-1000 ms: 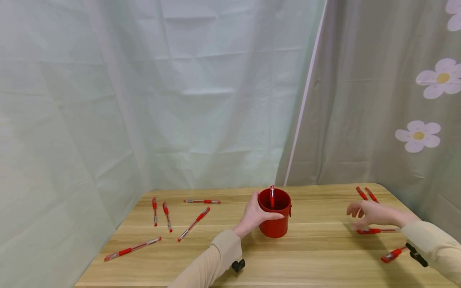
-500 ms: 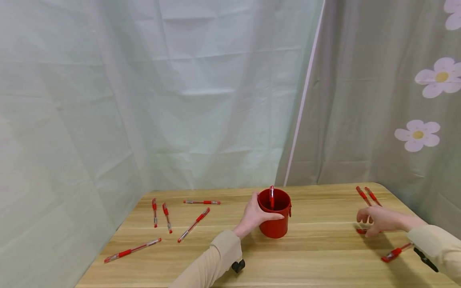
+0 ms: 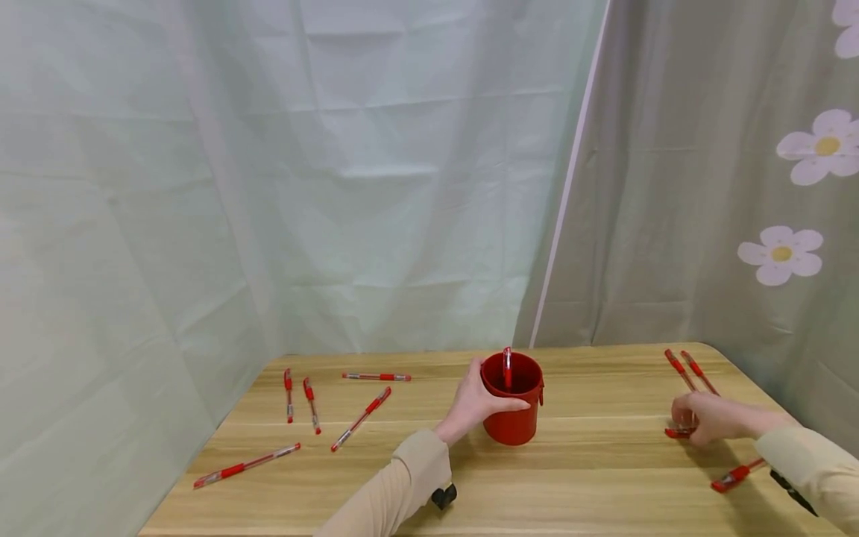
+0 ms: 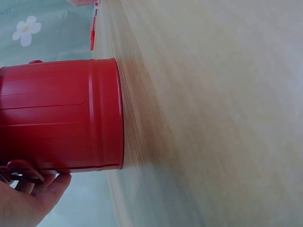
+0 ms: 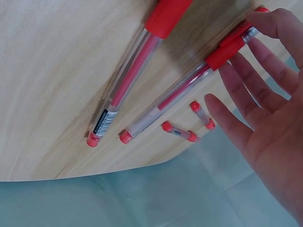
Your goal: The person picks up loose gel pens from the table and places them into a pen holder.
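One glossy red, round-walled bucket (image 3: pixel 510 426) is held upright on the pale wood-grain desk (image 3: pixel 570 485), and it is firmly wrapped by the left grip (image 3: pixel 473 403): thumb laid across the near side just below the rim, fingers set along the left edge, the wall clamped in the hand. Inside, a red-capped pen (image 3: pixel 507 371) is propped at a slight lean, its cap raised above the rim.

Over to the right now, where the right grip (image 3: pixel 714 415) is held low above a clear-barrelled pen with a red cap (image 5: pixel 182 88), which is laid flat on the desk. Thumb and fingers are kept apart, the fingers well spread, and the cap is framed between them; whether it is actually touched cannot be told.

Nearer the front edge, another red-and-clear pen (image 3: pixel 737 475) is laid aslant, and towards the back corner two slim red-capped pens (image 3: pixel 674 362) are lined up side by side. On the left half, five scattered red-and-clear pens (image 3: pixel 373 403) are spread well apart from the bucket. Behind it all, the desk is backed by pale, creased curtain cloth (image 3: pixel 403 186).
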Motion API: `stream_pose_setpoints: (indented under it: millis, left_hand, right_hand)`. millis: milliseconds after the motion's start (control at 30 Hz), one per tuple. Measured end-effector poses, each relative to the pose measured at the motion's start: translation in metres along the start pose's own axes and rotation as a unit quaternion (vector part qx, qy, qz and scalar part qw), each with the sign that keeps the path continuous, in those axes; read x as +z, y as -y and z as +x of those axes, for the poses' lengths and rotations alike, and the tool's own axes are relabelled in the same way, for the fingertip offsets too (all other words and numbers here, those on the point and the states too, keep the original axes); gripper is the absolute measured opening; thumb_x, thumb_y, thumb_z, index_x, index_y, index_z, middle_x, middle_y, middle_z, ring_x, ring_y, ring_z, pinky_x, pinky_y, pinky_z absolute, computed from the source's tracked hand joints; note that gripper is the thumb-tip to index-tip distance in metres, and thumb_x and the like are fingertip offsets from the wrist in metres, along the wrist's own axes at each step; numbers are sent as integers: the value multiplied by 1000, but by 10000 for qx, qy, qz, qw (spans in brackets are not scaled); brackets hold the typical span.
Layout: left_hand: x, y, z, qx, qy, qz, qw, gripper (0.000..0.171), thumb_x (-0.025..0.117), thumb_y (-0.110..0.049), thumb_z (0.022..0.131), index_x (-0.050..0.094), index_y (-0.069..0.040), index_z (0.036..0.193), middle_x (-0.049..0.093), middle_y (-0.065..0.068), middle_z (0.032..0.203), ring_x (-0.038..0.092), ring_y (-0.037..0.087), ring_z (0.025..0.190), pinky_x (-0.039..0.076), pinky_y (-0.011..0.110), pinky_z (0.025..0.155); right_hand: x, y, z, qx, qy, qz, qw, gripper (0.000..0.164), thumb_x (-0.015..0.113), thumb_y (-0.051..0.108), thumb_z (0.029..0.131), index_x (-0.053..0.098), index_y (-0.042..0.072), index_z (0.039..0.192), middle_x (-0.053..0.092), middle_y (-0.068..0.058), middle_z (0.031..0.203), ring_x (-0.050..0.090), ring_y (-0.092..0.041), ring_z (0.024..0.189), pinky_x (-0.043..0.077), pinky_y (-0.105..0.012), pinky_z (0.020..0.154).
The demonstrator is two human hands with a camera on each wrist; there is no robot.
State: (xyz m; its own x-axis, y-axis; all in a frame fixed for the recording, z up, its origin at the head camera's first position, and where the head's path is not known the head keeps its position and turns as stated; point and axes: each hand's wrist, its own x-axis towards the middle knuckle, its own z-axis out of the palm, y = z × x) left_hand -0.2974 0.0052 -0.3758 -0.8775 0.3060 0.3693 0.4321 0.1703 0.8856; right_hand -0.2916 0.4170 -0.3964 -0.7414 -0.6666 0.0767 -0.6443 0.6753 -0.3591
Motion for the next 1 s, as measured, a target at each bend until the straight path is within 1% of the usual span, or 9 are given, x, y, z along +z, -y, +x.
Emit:
stream_pose_setpoints:
  millis: [100, 233, 333, 433, 600, 833, 900, 1000]
  left_hand:
    - [1, 1, 0, -13, -1, 30, 10000, 66, 81, -10, 66, 40, 4, 116, 52, 16, 114, 49, 32, 103, 44, 34, 80]
    - [4, 19, 6, -48, -24, 68, 10000, 70, 83, -17, 65, 40, -1, 117, 52, 9, 114, 50, 25, 102, 44, 34, 80]
    - [6, 32, 11, -64, -37, 108, 9999, 72, 84, -21, 64, 39, -5, 119, 52, 3, 115, 49, 20, 103, 44, 34, 80]
    - [6, 36, 12, -34, -45, 125, 9999, 73, 84, -24, 63, 39, -6, 118, 52, 1, 114, 49, 18, 102, 44, 33, 80]
    - [6, 36, 13, -21, -52, 140, 9999, 73, 84, -25, 63, 39, -5, 118, 53, 1, 113, 49, 17, 102, 44, 32, 80]
    - [6, 34, 12, -54, -44, 183, 9998, 73, 83, -25, 64, 39, -5, 118, 52, 1, 115, 49, 17, 102, 44, 32, 79]
    - [4, 28, 10, -17, -25, 113, 9999, 72, 83, -21, 65, 39, -4, 118, 52, 4, 115, 49, 20, 102, 44, 33, 79]
    - [2, 13, 4, -51, 30, 35, 10000, 70, 82, -16, 66, 38, 0, 119, 51, 11, 116, 49, 27, 104, 44, 35, 80]
  right_hand:
    - [3, 0, 0, 46, -36, -91, 9999, 31, 63, -8, 54, 52, 10, 76, 45, 12, 72, 43, -6, 62, 40, -27, 51]
    - [6, -1, 1, -14, -158, -363, 9992, 32, 63, -8, 52, 50, 12, 74, 42, 13, 69, 40, -5, 59, 37, -25, 49]
    - [7, -1, 2, 49, -151, -492, 9987, 33, 64, -8, 52, 49, 14, 73, 41, 14, 69, 38, -4, 59, 35, -24, 49]
    - [8, -2, 3, 110, -89, -591, 9982, 33, 65, -7, 53, 49, 15, 73, 40, 14, 70, 38, -4, 60, 36, -25, 50]
    - [10, -3, 4, 99, -83, -700, 9975, 34, 66, -6, 54, 49, 16, 73, 39, 14, 72, 38, -3, 61, 36, -24, 50]
    - [11, -1, 5, 222, -24, -698, 9973, 34, 65, -6, 55, 47, 16, 73, 38, 13, 71, 36, -4, 60, 33, -23, 50]
    - [11, -1, 6, 210, -5, -672, 9975, 34, 64, -7, 55, 46, 16, 72, 38, 13, 70, 36, -3, 60, 33, -23, 49]
    - [10, -1, 6, 208, 34, -578, 9981, 34, 63, -8, 55, 46, 16, 72, 38, 14, 68, 36, -3, 58, 32, -22, 49]
